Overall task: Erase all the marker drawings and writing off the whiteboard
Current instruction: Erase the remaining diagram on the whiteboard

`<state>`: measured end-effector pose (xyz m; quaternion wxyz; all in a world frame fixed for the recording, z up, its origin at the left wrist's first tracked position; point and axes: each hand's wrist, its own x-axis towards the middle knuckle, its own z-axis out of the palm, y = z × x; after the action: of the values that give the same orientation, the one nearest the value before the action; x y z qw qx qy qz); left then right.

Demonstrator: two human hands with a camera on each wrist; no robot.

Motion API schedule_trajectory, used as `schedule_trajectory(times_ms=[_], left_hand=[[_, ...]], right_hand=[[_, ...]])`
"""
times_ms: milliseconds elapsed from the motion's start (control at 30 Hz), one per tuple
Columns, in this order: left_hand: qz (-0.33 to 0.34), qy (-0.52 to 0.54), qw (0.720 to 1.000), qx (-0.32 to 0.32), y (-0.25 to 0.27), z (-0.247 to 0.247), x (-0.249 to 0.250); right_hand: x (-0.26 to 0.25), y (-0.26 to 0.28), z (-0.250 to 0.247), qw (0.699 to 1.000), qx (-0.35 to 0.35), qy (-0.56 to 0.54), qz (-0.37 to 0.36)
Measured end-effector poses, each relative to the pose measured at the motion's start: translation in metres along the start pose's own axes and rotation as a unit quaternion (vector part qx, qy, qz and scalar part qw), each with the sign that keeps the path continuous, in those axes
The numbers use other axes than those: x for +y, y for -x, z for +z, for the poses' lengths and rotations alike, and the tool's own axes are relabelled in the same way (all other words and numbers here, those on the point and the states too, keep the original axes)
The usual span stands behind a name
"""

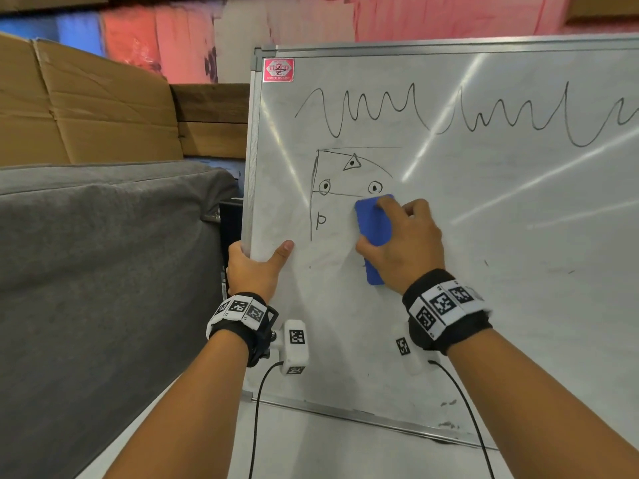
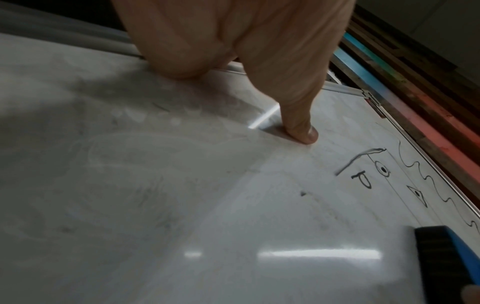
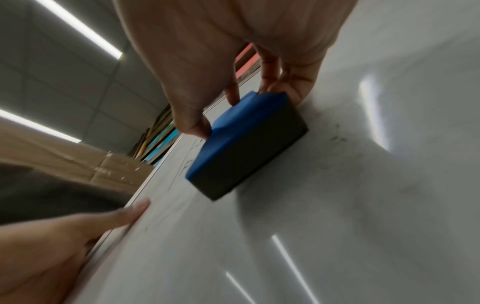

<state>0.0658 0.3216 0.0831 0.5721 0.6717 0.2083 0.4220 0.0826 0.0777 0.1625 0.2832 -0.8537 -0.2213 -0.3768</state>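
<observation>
Whiteboard point(image 1: 484, 236): leans upright beside a grey cushion point(image 1: 103, 254); its face looks smooth, hard and glossy under the ceiling-light streaks, so I judge it slippery and prone to shift unless braced at the frame.
Marks: a long wavy line point(image 1: 432, 112) runs across the top; below it a boxed sketch point(image 1: 345, 181) of dotted circles and a triangle, with a "P" at its left; faint grey smears lie lower down.
Eraser point(image 1: 374, 233): blue moulded back, dark felt pad flat against the board just under the sketch; probably light, the shell stiff, the pad soft — best held across its narrow sides.
Right hand point(image 1: 403, 243): curled over the eraser; thumb on one long edge, fingers on the other, palm pressing it to the board.
Left hand point(image 1: 254, 267): grips the board's left frame; fingers wrapped behind the edge, thumb point(image 2: 303, 131) laid straight on the white face — a steadying hold.
Progress: most drawing remains, by my reading.
</observation>
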Motion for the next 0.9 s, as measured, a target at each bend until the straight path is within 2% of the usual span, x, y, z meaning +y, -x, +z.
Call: schedule_trajectory(times_ms=[67,233,400,533,700,833,900], left_hand=[[0.000,0.000,1.000,0.001,0.000,0.000,0.000],[0.000,0.001,1.000,0.007,-0.001,0.002,-0.003],[-0.007,0.003,1.000,0.004,-0.002,0.001,-0.002],[-0.005,0.005,1.000,0.003,-0.002,0.001,-0.002],[-0.007,0.004,1.000,0.003,-0.002,0.001,-0.002],[-0.007,-0.005,1.000,0.001,-0.001,-0.001,-0.001],[-0.009,-0.008,1.000,0.000,-0.002,-0.001,-0.001]], right_hand=[[0.001,0.001,0.000,1.000,-0.022,0.006,-0.014],[0.004,-0.029,-0.012,0.997,0.051,-0.026,0.047],[0.000,-0.032,-0.014,1.000,0.010,-0.017,0.006],[-0.001,-0.049,-0.025,0.997,0.052,-0.036,0.044],[-0.006,-0.039,-0.017,0.999,-0.024,0.013,-0.024],[0.002,-0.048,-0.024,0.999,0.039,-0.023,0.026],[0.004,-0.048,-0.025,0.999,0.035,-0.025,0.020]])
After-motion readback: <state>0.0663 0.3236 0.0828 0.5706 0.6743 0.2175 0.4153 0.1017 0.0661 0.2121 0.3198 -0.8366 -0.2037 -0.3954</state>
